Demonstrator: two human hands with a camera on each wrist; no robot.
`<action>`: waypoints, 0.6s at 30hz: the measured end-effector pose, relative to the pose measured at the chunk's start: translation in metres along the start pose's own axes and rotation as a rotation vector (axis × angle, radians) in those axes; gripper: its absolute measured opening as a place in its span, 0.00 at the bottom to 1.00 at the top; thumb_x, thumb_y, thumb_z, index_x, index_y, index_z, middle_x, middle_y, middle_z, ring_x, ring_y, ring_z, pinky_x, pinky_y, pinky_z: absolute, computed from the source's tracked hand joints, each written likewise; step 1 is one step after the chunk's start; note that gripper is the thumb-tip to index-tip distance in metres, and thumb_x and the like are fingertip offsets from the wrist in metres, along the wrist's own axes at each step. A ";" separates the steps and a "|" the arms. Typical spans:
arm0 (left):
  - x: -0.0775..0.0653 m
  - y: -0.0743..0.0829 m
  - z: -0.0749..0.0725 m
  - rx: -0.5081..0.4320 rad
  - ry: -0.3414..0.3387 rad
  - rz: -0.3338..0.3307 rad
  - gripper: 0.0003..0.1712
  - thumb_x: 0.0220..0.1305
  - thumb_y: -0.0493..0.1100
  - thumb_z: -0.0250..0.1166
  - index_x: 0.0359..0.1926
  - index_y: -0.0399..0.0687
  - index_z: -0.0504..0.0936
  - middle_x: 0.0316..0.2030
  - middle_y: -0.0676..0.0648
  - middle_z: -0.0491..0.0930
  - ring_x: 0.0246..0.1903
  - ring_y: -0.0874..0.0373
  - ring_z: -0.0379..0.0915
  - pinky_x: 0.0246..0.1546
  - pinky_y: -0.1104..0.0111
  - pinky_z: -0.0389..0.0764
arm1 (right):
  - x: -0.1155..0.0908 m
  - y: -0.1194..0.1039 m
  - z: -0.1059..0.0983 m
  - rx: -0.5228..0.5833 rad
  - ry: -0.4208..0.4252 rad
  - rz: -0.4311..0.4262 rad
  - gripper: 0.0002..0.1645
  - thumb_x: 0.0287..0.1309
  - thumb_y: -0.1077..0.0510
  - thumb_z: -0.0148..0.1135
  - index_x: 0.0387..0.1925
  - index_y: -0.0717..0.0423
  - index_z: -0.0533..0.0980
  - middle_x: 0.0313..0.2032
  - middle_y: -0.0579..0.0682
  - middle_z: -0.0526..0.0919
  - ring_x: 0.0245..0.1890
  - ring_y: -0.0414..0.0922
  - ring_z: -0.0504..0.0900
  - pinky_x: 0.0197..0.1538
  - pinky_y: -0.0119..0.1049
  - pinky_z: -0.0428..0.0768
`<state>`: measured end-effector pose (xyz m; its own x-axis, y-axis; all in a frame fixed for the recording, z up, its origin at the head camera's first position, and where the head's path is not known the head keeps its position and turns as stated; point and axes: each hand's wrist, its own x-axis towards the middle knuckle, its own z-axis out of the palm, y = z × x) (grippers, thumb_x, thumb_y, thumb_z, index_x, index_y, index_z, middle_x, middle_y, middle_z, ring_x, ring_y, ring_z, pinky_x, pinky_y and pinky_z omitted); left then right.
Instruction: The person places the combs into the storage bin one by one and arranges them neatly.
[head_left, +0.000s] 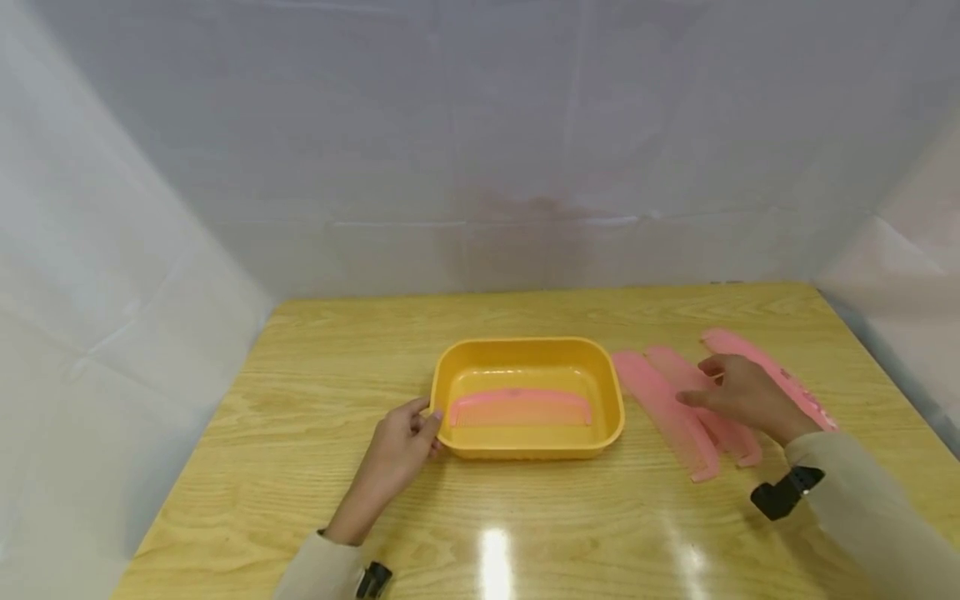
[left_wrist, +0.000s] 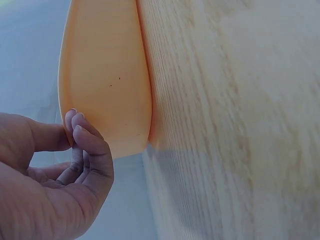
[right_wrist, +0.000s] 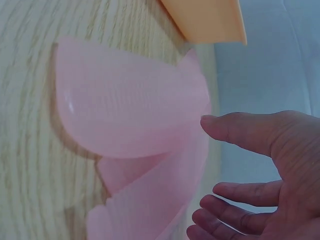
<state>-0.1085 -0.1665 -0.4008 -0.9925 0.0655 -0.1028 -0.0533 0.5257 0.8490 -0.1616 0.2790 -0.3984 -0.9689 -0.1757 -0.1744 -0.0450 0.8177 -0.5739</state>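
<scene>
A yellow plastic basin [head_left: 525, 453] stands on the table with one pink comb [head_left: 519, 408] lying inside it, teeth toward me. My left hand [head_left: 396, 454] pinches the basin's left rim between thumb and fingers, seen closely against its outer wall [left_wrist: 107, 65] in the left wrist view. To the right of the basin lie more pink combs: one nearest the basin [head_left: 663, 407], a second [head_left: 670, 360] beside it, and a third [head_left: 765, 367] farther right. Over the second comb hovers my right hand [head_left: 742, 398], thumb and fingers spread apart with nothing between them.
The wooden table [head_left: 315, 392] ends at a white sheet [head_left: 525, 167] hung behind it, with more sheeting at the left and right sides. A dark strap device [head_left: 787, 492] sits on my right wrist, and another [head_left: 373, 579] on my left.
</scene>
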 end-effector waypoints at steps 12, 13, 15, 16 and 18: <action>0.001 -0.002 -0.001 0.007 0.007 -0.012 0.27 0.77 0.40 0.56 0.69 0.27 0.68 0.30 0.44 0.82 0.29 0.52 0.81 0.31 0.62 0.84 | -0.002 0.017 0.004 -0.004 -0.005 -0.024 0.41 0.61 0.47 0.71 0.56 0.81 0.72 0.47 0.71 0.82 0.45 0.62 0.83 0.45 0.56 0.82; 0.001 -0.002 -0.001 0.005 0.006 -0.010 0.27 0.77 0.40 0.56 0.69 0.27 0.68 0.30 0.44 0.82 0.29 0.52 0.81 0.31 0.62 0.84 | -0.002 0.018 0.004 -0.004 -0.007 -0.026 0.40 0.61 0.47 0.72 0.55 0.80 0.72 0.46 0.70 0.82 0.44 0.61 0.83 0.44 0.55 0.82; 0.000 -0.002 -0.001 0.001 0.004 -0.011 0.26 0.77 0.40 0.56 0.68 0.27 0.68 0.29 0.44 0.82 0.29 0.52 0.81 0.31 0.62 0.84 | -0.002 0.019 0.003 -0.009 -0.008 -0.023 0.39 0.61 0.48 0.72 0.54 0.80 0.73 0.46 0.71 0.82 0.44 0.60 0.83 0.45 0.55 0.82; 0.000 -0.002 -0.001 -0.002 0.003 -0.011 0.26 0.77 0.40 0.56 0.68 0.27 0.68 0.29 0.44 0.81 0.29 0.52 0.81 0.31 0.62 0.84 | -0.002 0.019 0.003 -0.013 -0.010 -0.020 0.39 0.61 0.48 0.72 0.54 0.81 0.73 0.47 0.72 0.81 0.45 0.61 0.83 0.45 0.56 0.81; 0.000 -0.002 0.000 -0.003 0.003 -0.013 0.26 0.77 0.40 0.56 0.69 0.28 0.68 0.29 0.44 0.81 0.29 0.52 0.81 0.31 0.61 0.84 | -0.003 0.020 0.002 -0.016 -0.017 -0.018 0.37 0.60 0.49 0.72 0.53 0.80 0.74 0.46 0.71 0.82 0.41 0.56 0.83 0.43 0.53 0.81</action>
<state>-0.1087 -0.1679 -0.4023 -0.9921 0.0563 -0.1120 -0.0661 0.5241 0.8491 -0.1593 0.2947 -0.4107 -0.9637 -0.1996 -0.1774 -0.0667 0.8231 -0.5639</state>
